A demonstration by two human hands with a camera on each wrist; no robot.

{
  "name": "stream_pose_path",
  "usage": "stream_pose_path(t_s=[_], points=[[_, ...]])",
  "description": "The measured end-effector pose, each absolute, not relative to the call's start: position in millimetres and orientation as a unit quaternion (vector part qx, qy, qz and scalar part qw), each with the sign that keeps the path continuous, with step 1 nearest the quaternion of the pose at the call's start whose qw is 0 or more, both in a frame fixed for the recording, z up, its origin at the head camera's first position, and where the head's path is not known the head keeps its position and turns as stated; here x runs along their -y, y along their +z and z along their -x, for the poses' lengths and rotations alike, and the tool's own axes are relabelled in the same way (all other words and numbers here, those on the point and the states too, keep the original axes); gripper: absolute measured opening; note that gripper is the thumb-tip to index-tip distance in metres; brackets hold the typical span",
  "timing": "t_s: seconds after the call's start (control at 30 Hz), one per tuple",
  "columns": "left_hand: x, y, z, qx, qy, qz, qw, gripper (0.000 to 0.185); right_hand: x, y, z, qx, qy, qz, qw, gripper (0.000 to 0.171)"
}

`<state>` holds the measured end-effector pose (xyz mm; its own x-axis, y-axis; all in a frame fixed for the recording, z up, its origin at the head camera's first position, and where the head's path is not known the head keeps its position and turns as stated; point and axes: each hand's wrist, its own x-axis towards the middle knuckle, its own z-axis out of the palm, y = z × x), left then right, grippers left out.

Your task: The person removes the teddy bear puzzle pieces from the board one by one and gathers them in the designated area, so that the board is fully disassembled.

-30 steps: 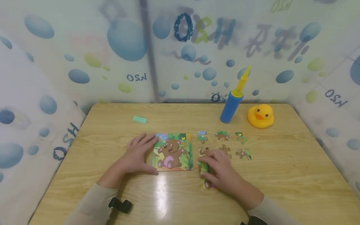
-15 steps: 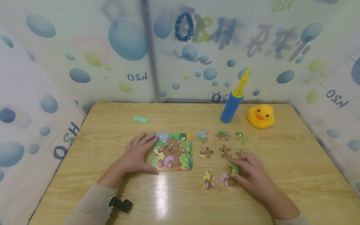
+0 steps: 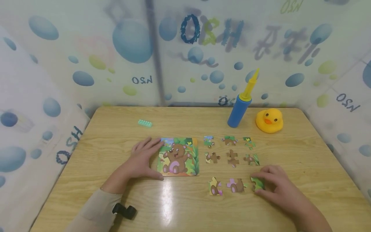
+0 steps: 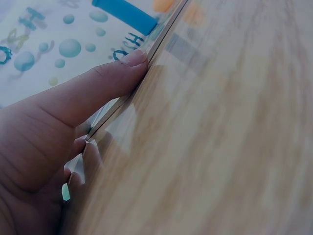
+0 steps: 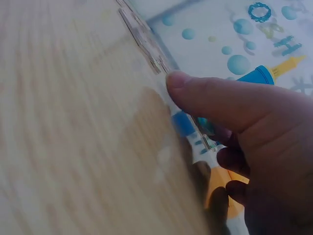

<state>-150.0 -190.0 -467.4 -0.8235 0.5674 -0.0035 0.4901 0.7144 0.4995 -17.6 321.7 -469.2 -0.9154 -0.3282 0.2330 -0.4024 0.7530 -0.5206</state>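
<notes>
In the head view a square bear picture board [image 3: 178, 158] lies flat at the middle of the table. My left hand [image 3: 142, 159] rests along its left side, fingers spread at the top corner and thumb at the bottom one. The left wrist view has that thumb [image 4: 110, 83] against the board's edge. Farther right, my right hand [image 3: 281, 188] pinches a green puzzle piece [image 3: 256, 183] between thumb and fingers, at the right end of the bottom row. Beside it lie a pink-and-brown puzzle piece [image 3: 236, 186] and a yellow-and-brown puzzle piece [image 3: 215, 187].
Two rows of puzzle pieces lie above, among them a brown puzzle piece [image 3: 233, 158] and a blue puzzle piece [image 3: 208, 140]. Behind stand a blue-and-yellow hand pump [image 3: 240, 108] and a yellow rubber duck [image 3: 269, 120]. A mint toy brick [image 3: 145, 123] lies at the back left.
My right hand has moved right with the green puzzle piece, from near the board to the end of the bottom row, uncovering the pieces it passed. My left hand has stayed put.
</notes>
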Motion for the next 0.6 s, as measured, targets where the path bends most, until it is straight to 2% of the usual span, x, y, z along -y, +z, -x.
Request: stream_pose_path(t_s=[0.17,0.6], points=[[189.3,-466.9,149.9,-0.923,0.246,-0.286,0.08,0.136,-324.3,-469.9,16.7,0.933,0.293,-0.203,0.053,0.049],[189.2,-465.8,149.4,-0.924,0.243,-0.283,0.079,0.137,-323.7,-472.5,17.7,0.926,0.303,-0.217,0.069,0.063]])
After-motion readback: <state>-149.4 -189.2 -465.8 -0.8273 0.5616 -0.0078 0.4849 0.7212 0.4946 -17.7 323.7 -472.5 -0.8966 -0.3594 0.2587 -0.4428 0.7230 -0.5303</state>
